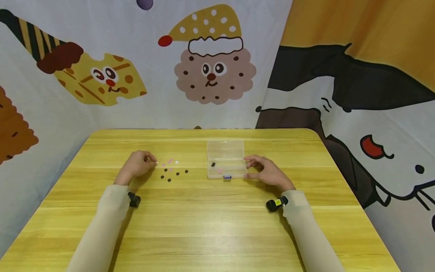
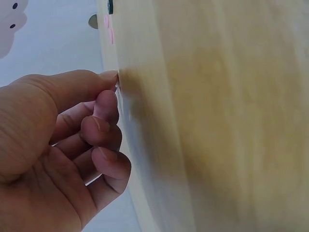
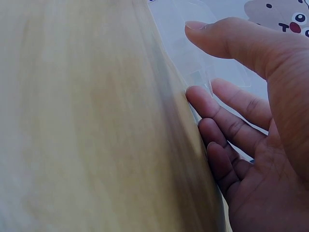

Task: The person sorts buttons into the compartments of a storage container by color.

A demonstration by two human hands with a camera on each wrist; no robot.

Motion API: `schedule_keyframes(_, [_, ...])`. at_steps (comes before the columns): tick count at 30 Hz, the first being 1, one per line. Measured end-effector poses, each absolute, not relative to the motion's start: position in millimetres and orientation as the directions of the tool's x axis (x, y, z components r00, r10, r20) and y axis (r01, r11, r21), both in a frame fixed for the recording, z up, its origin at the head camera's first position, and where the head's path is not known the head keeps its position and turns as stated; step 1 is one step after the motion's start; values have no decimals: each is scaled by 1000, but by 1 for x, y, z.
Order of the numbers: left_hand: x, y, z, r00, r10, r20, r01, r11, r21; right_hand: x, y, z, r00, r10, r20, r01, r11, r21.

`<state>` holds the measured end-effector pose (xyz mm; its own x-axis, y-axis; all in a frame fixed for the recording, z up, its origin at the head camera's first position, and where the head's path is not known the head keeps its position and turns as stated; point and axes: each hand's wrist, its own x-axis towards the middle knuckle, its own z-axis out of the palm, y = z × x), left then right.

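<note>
In the head view, my left hand [image 1: 138,164] is at the left of a scatter of small buttons, thumb and index fingertip together on a small white button [image 1: 156,163]. The left wrist view shows that pinch just above the tabletop, with the button mostly hidden. Loose black buttons [image 1: 178,174], pink buttons [image 1: 170,161] and a white button [image 1: 176,162] lie beside it. My right hand [image 1: 266,172] rests loosely at the right end of a clear plastic box [image 1: 234,173], thumb and fingers spread along its side. Inside the box are black buttons [image 1: 213,164] and a pink button [image 1: 219,171].
The box's clear lid [image 1: 225,150] stands open toward the table's far edge, and a blue latch [image 1: 227,177] sits at its front. Everything lies on a wooden table [image 1: 204,226]. A printed cartoon curtain [image 1: 136,22] hangs behind it.
</note>
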<state>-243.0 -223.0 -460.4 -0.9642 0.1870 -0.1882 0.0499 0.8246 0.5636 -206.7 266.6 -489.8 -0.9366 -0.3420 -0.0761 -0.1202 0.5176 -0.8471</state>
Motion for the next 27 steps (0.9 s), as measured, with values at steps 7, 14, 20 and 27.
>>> schedule_keyframes(7, [-241, -221, -458, -966, 203, -161, 83, 833, 547, -206, 266, -488, -936, -343, -76, -124, 523, -843])
schedule_keyframes(14, [-241, -220, -456, -966, 215, -142, 114, 851, 513, -205, 266, -489, -936, -344, -79, -120, 522, -845])
schedule_keyframes(20, [-240, -221, -456, -969, 207, -131, 114, 855, 506, -205, 266, -489, -940, -334, -74, -113, 508, -854])
schedule_keyframes(27, [-239, -222, -455, -973, 188, -133, 98, 860, 502, -205, 266, -489, -939, -334, -78, -110, 510, -853])
